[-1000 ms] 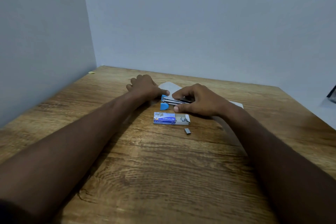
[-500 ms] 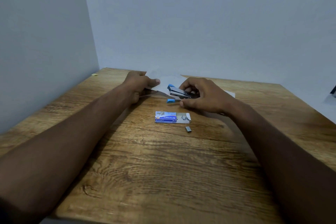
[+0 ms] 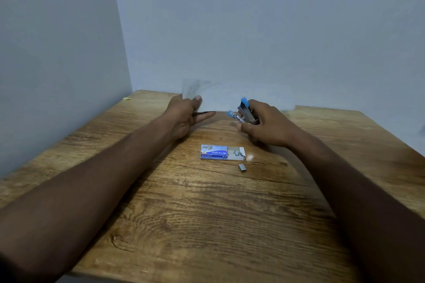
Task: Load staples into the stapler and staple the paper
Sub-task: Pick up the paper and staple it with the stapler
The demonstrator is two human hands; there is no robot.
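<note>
My left hand (image 3: 184, 115) pinches the lower left corner of the white paper (image 3: 230, 96), which stands lifted off the wooden table (image 3: 207, 213) and is blurred against the wall. My right hand (image 3: 266, 126) grips the small metal stapler (image 3: 246, 112) with blue ends, held in the air with its jaws apart, pointing left toward the paper's lower edge but clear of it. The blue staple box (image 3: 222, 152) lies on the table below both hands with its tray slid partly out to the right. A loose strip of staples (image 3: 242, 167) lies just in front of it.
Grey walls meet at the table's far left corner. A small yellow scrap (image 3: 126, 98) lies near that corner. The table's near edge runs along the bottom of the view.
The paper has been lifted from flat on the table to upright in my left hand. My right hand has raised the stapler off the paper and pulled it slightly right.
</note>
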